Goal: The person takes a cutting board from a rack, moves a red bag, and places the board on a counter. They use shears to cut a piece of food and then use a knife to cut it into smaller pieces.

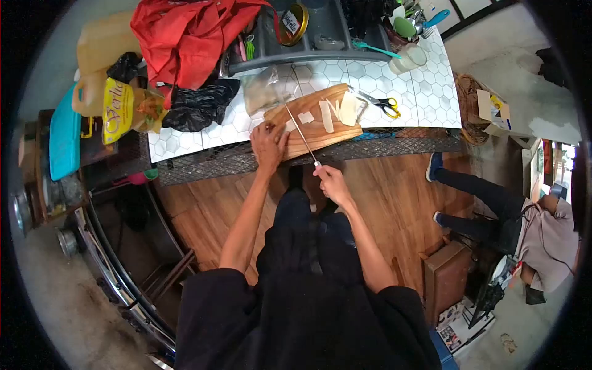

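A wooden cutting board (336, 131) lies at the counter's front edge, with several pale, flat pieces (349, 110) on its right part. In my right hand (333, 185), closed round its light handle, is a long thin knife (300, 131); its blade reaches up and left across the board. My left hand (269, 145) rests at the board's left end, left of the blade, its fingers bent over a small pale piece (289, 126). Whether those fingers grip the piece is too small to tell. A clear plastic bag (262, 92) lies just behind the board.
Yellow-handled scissors (387, 106) lie right of the board. A black bag (200, 106) and a red bag (185, 43) are at the left. Behind stand a grey rack (290, 57) and a cup (412, 57). Another person (542, 240) is at the far right.
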`<action>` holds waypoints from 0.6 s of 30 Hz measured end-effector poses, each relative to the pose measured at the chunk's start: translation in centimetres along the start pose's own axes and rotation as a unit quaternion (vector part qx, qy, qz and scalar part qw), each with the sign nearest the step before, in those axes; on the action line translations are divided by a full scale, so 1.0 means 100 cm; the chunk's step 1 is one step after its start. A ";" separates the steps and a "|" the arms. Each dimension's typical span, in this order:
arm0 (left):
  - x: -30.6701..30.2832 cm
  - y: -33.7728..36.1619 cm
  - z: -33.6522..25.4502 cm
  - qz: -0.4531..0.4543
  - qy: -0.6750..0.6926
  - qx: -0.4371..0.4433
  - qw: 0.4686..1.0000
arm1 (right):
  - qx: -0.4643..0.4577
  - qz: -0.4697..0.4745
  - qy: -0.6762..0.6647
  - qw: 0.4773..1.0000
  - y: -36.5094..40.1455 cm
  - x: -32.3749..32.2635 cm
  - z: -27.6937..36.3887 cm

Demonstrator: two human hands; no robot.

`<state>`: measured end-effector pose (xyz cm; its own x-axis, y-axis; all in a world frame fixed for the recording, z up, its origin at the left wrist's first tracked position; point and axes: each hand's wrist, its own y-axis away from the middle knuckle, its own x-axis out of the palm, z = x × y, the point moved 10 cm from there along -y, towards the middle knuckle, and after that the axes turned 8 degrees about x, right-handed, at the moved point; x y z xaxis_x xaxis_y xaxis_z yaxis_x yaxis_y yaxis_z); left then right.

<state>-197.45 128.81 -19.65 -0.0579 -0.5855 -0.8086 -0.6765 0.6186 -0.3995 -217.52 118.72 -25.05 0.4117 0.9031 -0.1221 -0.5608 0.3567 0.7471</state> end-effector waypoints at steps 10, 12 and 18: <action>0.001 -0.009 0.001 0.003 0.038 0.009 0.999 | 0.005 -0.020 -0.024 1.000 -0.002 0.020 -0.006; 0.005 -0.007 0.004 -0.007 0.035 -0.005 0.999 | 0.007 -0.023 -0.022 0.999 -0.001 0.020 -0.005; 0.011 -0.003 0.009 -0.047 0.033 -0.071 0.996 | -0.023 -0.058 0.029 0.998 -0.001 0.021 -0.005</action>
<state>-196.64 128.42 -20.85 -0.0340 -0.6726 -0.7392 -0.7782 0.4820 -0.4027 -216.92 120.67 -25.70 0.4339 0.8672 -0.2443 -0.5445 0.4684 0.6958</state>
